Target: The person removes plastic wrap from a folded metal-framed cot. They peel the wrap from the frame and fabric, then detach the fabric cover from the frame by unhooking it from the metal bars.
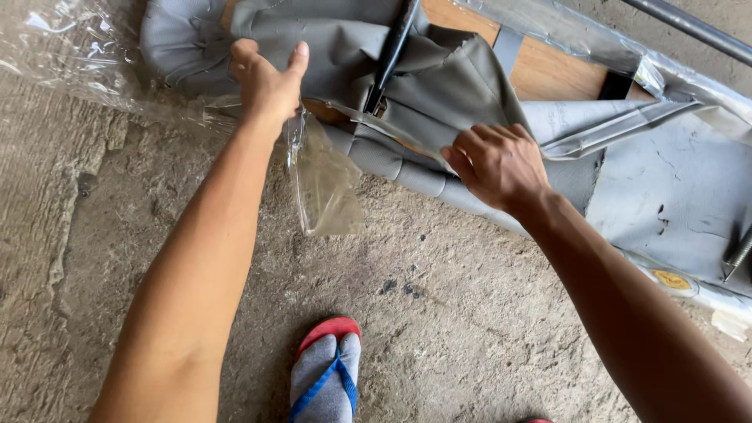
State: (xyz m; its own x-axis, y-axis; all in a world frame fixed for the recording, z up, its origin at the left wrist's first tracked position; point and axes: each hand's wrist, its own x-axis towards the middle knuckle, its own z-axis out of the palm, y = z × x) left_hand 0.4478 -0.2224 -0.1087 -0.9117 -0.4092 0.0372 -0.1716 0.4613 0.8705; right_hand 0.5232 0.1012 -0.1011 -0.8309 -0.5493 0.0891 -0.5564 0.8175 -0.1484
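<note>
A grey upholstered seat (439,86) lies upside down on the concrete floor, with a wooden base board (548,70) and a black metal leg (392,55) showing. Clear plastic wrap (325,184) hangs off its near edge. My left hand (266,82) grips the plastic wrap at the seat's left side, thumb and fingers pinched on it. My right hand (497,164) is closed on the edge of the plastic wrap and the grey cover near the seat's middle.
More crumpled clear plastic (63,47) lies at the upper left. A grey sheet (674,188) spreads to the right, with a threaded bolt (736,254) on it. A metal tube (689,27) crosses the top right. My foot in a sandal (325,372) stands below.
</note>
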